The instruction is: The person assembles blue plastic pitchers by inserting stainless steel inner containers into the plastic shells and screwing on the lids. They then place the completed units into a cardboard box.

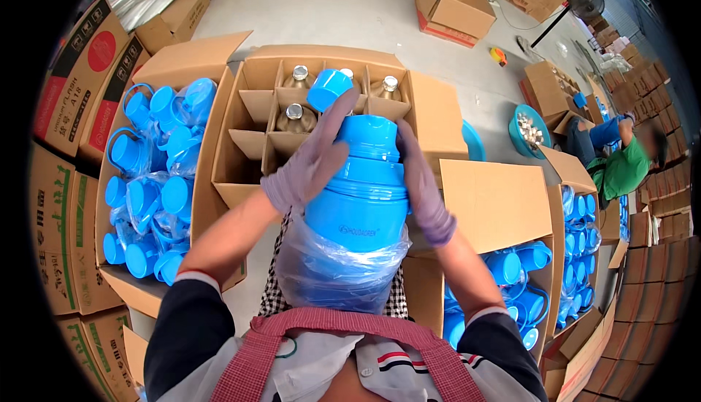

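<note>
"Red-checked apron strap (343, 319) is curving across the chest, closest to us. What is sitting just past it?"

"A big blue container (355, 216), and it's occupying the middle, between the forearms. Clear plastic wrap (328, 267) is bunching around its lower part, and a black-and-white checked cloth (270, 274) is showing beneath."

"Are the hands gripping it?"

"Not with curled fingers. Both are wearing pale purple gloves. The left hand (312, 155) is lying along the left side of the narrower top, fingers stretching straight, thumb overlapping the blue. The right hand (423, 183) is flanking the other side, fingers extending too. I'm not seeing how firmly they're pressing."

"And that small blue cup (327, 89) by the left fingertips?"

"It's showing right beside them; whether they're touching it, I can't tell."

"What's waiting beyond?"

"A divided carton (247, 143) is holding metallic bottles (295, 119) with silvery tops. To its left, another carton (213, 201) is brimming with blue parts (142, 196). Far right, a person in green (624, 168) is sitting among boxes."
</note>
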{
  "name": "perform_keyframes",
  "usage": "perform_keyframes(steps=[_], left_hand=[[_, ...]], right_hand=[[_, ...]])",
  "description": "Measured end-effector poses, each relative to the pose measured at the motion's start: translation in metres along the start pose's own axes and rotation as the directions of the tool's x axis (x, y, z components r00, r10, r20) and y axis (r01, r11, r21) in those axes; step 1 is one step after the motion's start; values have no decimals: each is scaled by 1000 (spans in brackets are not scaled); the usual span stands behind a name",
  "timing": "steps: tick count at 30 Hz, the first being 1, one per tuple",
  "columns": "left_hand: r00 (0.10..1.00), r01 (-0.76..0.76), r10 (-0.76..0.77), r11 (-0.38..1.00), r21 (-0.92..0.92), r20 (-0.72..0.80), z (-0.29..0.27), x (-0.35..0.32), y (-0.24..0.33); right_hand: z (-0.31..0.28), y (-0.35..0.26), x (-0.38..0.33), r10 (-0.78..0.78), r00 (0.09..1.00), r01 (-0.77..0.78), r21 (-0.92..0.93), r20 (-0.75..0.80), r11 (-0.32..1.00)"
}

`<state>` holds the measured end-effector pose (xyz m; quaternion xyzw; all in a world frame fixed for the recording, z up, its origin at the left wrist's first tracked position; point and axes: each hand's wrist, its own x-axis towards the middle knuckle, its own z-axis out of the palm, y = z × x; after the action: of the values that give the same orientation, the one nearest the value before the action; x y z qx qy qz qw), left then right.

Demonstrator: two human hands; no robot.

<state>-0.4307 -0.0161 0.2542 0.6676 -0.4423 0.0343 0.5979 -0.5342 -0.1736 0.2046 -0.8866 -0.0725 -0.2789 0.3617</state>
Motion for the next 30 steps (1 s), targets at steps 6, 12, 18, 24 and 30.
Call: perform_keyframes(steps=[6,12,18,24,30], left_hand=[[918,263,-183,944,-198,351,-9,31,-79],[945,127,-98,989,-73,313,-41,2,-74],[910,8,42,993,-118,413,-31,10,-84],[946,317,-323,903,-289,27,-49,61,-94],[995,103,-60,678,728,-85,-83,-24,-252]], right_hand=[[1,29,73,471,845,-519,600,253,609],[-31,18,-31,335,782,23,562,-526,827],[-14,5,1,214,977,-207,366,21,907],[-27,28,60,223,975,-220,258,16,941],[30,81,-17,587,809,-436,657,-12,615]])
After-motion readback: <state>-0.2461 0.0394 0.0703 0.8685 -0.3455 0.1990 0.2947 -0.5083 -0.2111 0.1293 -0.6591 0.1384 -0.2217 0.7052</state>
